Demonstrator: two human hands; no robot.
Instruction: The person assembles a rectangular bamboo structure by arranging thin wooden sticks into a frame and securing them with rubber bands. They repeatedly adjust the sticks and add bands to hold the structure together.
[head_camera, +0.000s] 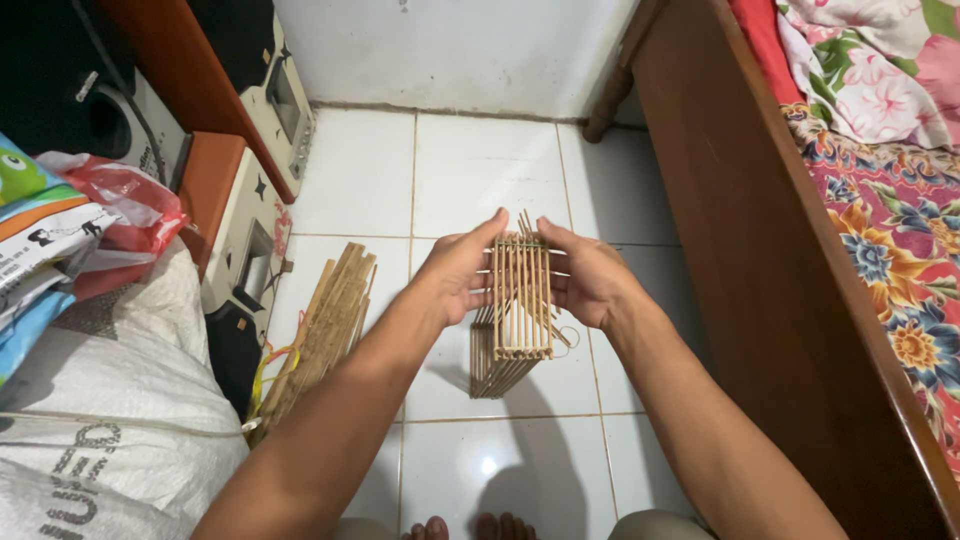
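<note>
A small cage-like frame of thin bamboo sticks (520, 310) hangs above the white tiled floor, held between both hands. My left hand (455, 275) grips its left side with fingers stretched along the top. My right hand (585, 275) clasps its right side, thumb near the upper sticks. A thin string loop dangles at the frame's lower right. Loose stick ends poke up past the top edge.
A bundle of bamboo strips (320, 335) tied with yellow cord lies on the floor at left. A white woven sack (100, 430) and plastic bags (90, 225) sit at far left. A wooden bed frame (760, 250) with floral bedding runs along the right. My toes (470, 527) show at the bottom.
</note>
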